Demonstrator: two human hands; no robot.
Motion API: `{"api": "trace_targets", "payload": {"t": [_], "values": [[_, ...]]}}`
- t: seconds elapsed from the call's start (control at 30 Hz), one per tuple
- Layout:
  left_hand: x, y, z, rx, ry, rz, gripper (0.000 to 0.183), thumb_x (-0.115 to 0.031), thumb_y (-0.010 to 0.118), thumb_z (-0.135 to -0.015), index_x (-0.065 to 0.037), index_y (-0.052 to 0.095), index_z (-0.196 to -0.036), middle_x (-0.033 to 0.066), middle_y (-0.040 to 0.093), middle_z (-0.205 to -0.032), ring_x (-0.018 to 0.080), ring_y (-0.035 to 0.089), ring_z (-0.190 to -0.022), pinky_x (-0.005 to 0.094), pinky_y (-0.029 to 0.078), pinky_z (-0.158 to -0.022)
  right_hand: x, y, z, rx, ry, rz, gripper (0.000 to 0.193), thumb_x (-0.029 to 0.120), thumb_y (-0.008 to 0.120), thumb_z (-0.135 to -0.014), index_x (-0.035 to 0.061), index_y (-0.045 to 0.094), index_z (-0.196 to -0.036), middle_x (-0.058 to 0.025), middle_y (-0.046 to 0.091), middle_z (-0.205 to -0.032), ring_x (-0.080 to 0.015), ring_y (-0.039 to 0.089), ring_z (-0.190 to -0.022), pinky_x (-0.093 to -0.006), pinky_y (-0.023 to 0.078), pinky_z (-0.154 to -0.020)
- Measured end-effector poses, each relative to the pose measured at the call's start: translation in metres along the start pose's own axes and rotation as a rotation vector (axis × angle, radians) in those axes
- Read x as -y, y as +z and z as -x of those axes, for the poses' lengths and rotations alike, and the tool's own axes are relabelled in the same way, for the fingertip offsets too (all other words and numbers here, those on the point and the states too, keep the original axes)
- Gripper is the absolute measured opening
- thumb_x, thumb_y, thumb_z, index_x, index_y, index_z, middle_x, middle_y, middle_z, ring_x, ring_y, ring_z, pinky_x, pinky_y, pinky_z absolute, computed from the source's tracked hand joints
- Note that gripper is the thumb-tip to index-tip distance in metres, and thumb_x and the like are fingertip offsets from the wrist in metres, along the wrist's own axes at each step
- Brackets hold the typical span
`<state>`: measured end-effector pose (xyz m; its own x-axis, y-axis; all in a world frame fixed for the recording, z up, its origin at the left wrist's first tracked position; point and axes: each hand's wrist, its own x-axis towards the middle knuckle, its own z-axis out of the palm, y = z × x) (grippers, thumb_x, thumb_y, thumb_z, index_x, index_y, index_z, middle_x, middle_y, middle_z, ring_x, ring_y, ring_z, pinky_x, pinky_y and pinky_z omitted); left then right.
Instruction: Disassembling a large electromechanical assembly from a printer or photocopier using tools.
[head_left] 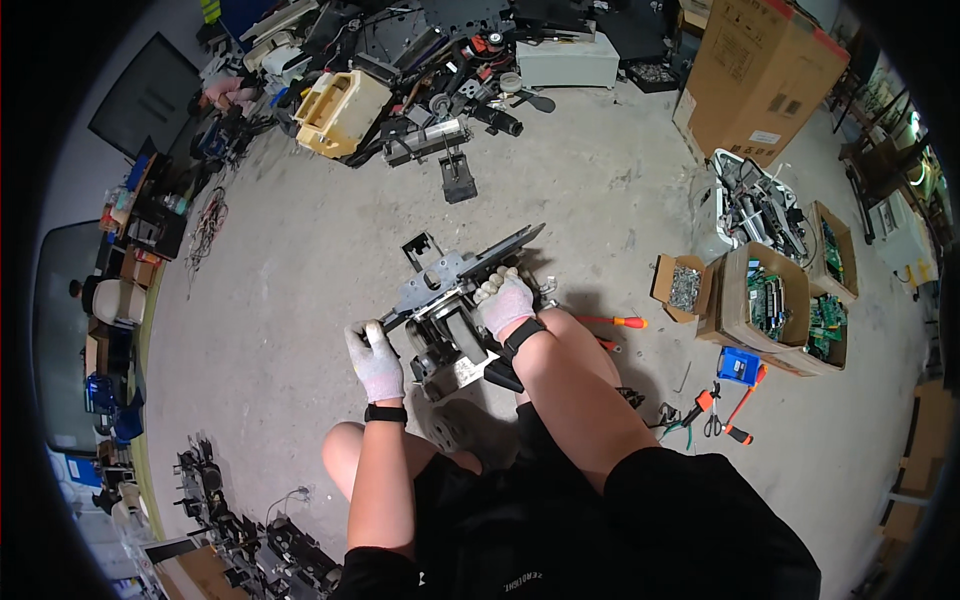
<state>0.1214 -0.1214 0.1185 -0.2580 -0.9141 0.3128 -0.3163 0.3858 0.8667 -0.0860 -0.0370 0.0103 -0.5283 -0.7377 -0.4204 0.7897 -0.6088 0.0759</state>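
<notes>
A metal machine assembly (455,325) sits in front of me, just above or on the floor between my feet. It has a long grey plate (440,283) slanting up to the right, with dark rollers or motor parts beneath. My left hand (375,362), in a pale work glove, closes on the plate's lower left end. My right hand (504,300), gloved too, has its fingers curled over the assembly's right side; the exact part under them is hidden. A red-and-yellow-handled screwdriver (625,322) lies right of my knee, its shaft partly hidden.
At right stand a carton of green circuit boards (770,300), a small box of screws (685,287) and a white bin of metal parts (755,205). A blue box (738,366), scissors (713,425) and pliers (680,428) lie nearby. Scrap parts (440,80) heap up ahead; machine parts (250,545) lie lower left.
</notes>
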Motion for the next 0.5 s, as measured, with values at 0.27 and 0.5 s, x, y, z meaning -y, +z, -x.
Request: {"api": "trace_targets", "payload": {"t": [0.27, 0.5], "values": [[-0.001, 0.001, -0.001, 0.026, -0.006, 0.042, 0.026, -0.029, 0.056, -0.104, -0.004, 0.056, -0.098, 0.0019, 0.053, -0.083, 0.0124, 0.048, -0.074, 0.0305, 0.045, -0.069, -0.005, 0.001, -0.012, -0.157, 0.016, -0.047, 0.027, 0.031, 0.051, -0.102, 0.0187, 0.051, -0.078, 0.0034, 0.040, -0.059, -0.0142, 0.035, -0.050, -0.0312, 0.030, -0.048], [0.006, -0.011, -0.002, 0.017, 0.013, -0.009, 0.026, -0.029, 0.056, -0.104, -0.003, 0.056, -0.099, 0.0038, 0.054, -0.088, 0.0154, 0.049, -0.083, 0.0322, 0.045, -0.079, -0.024, 0.008, -0.009, -0.518, 0.094, -0.048, 0.023, 0.008, 0.042, -0.098, 0.0120, 0.050, -0.077, 0.0007, 0.046, -0.064, -0.0170, 0.040, -0.052, -0.0318, 0.035, -0.048]]}}
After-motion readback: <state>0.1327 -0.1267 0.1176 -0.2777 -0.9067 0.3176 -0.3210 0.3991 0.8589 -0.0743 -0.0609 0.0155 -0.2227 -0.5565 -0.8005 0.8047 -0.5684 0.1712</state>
